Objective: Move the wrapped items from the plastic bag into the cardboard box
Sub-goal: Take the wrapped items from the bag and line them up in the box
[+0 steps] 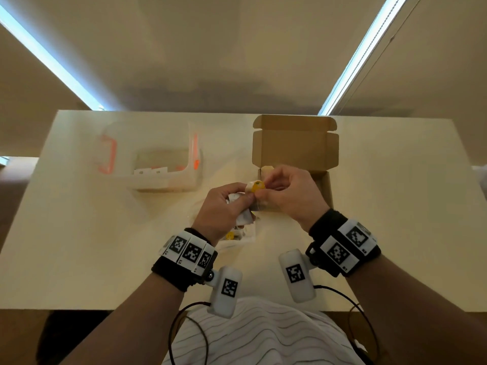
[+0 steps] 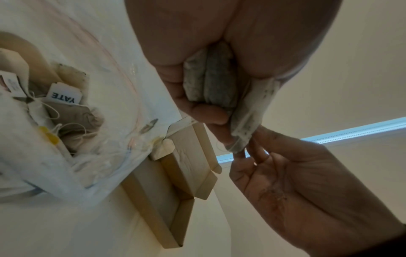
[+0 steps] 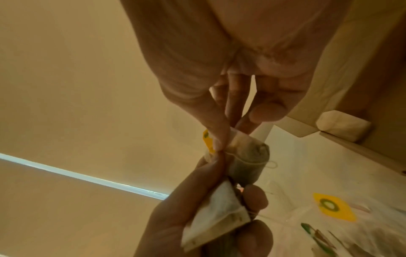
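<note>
Head view: my left hand point(image 1: 224, 204) is curled around a bunch of tea bags point(image 2: 211, 78); my right hand point(image 1: 287, 191) pinches the top of one tea bag point(image 3: 248, 160) with a yellow tag point(image 1: 257, 186), held above the table point(image 1: 79, 233). Plastic bag point(image 2: 105, 156) lies under my left wrist, more tea bags inside. Cardboard box point(image 1: 295, 148) sits open just beyond my hands, one wrapped item point(image 3: 342, 127) inside it.

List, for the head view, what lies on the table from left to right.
Clear plastic container with orange handles → plastic bag of tea bags below the left hand → cardboard box, its lid open, behind the right hand.
</note>
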